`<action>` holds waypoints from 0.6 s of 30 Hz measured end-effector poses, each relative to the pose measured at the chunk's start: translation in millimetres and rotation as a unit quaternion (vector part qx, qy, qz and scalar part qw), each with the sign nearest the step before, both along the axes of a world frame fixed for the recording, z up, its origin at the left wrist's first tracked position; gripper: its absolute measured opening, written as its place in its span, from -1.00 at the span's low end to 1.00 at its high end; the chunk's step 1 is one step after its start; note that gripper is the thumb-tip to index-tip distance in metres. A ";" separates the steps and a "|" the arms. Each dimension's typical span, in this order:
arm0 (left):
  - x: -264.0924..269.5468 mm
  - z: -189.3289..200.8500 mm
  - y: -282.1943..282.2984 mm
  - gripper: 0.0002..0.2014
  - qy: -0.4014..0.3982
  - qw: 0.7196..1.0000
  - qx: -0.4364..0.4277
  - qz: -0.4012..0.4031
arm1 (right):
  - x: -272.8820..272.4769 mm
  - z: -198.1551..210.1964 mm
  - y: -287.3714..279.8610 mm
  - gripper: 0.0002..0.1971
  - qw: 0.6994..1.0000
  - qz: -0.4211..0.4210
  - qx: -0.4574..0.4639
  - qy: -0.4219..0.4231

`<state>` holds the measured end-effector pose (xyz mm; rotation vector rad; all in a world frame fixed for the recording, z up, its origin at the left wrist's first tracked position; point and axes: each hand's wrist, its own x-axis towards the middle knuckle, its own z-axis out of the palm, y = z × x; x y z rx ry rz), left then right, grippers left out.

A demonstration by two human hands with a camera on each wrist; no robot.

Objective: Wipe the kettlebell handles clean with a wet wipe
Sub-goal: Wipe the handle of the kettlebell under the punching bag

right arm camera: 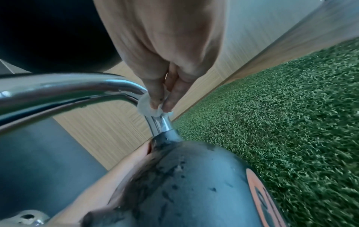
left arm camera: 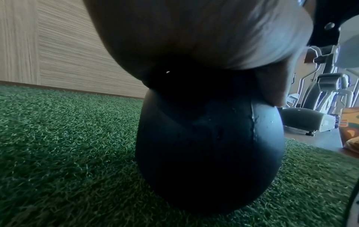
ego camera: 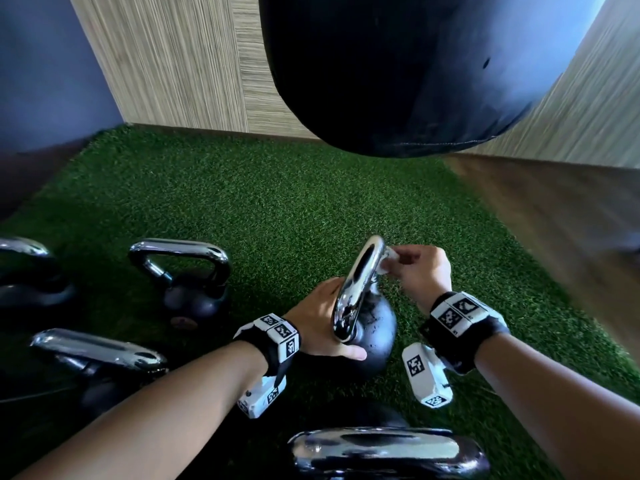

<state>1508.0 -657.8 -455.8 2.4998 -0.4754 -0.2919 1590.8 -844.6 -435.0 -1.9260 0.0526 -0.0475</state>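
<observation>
1. Kettlebell (ego camera: 375, 327) stands tilted on the green turf (ego camera: 263, 202), near its right edge.
2. Left hand (ego camera: 320, 322) cups its black body, fingers wrapped around it.
3. Right hand (ego camera: 420, 271) pinches a white wet wipe (right arm camera: 148, 106) against the chrome handle (ego camera: 358, 289).

The kettlebell (ego camera: 375, 327) being cleaned has a black, scuffed ball and a chrome handle (ego camera: 356, 289); it stands on green turf, an orange label on its side. A small white wet wipe (ego camera: 386, 263) — crumpled — is pressed to the handle's far bend, just above the neck. 4 other kettlebells sit near: 1 upright behind-left (ego camera: 188, 275), 1 at the far left edge (ego camera: 27, 271), 1 front-left (ego camera: 100, 355), 1 nearest (ego camera: 388, 452).
</observation>
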 end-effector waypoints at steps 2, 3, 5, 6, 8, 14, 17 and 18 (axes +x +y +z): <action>1.8 1.8 2.0 0.12 0.025 1.000 -0.015 0.004 | -1.2 -5.4 -0.7 -0.67 0.998 0.010 0.028 0.064; 2.9 1.5 4.4 0.17 0.032 0.999 -0.020 0.004 | -2.7 -6.2 -0.8 -0.67 0.995 0.024 0.025 0.090; 5.6 -0.8 7.1 0.22 0.042 0.999 -0.028 0.008 | -3.6 -6.5 -1.2 -0.70 0.993 0.042 0.019 0.106; 7.2 -2.7 8.0 0.19 0.039 0.998 -0.038 0.012 | -2.0 -4.3 -1.3 -0.71 0.994 0.045 0.024 0.096; 9.9 -3.6 8.0 0.14 0.031 0.998 -0.049 0.016 | 2.4 4.0 -1.5 -0.83 0.999 0.031 -0.022 0.019; 20.3 -3.1 9.8 0.12 -0.006 0.996 0.078 -0.037 | 2.4 16.6 -2.3 -0.80 0.970 0.018 -0.121 -0.209; 22.5 -2.7 10.3 -0.03 0.008 0.997 0.076 -0.022 | 2.5 27.2 -0.8 -0.74 0.979 0.041 -0.101 -0.171; 22.9 -0.7 10.3 -0.03 0.009 0.997 0.078 -0.018 | 3.0 34.3 -1.1 -0.73 0.981 0.062 -0.101 -0.156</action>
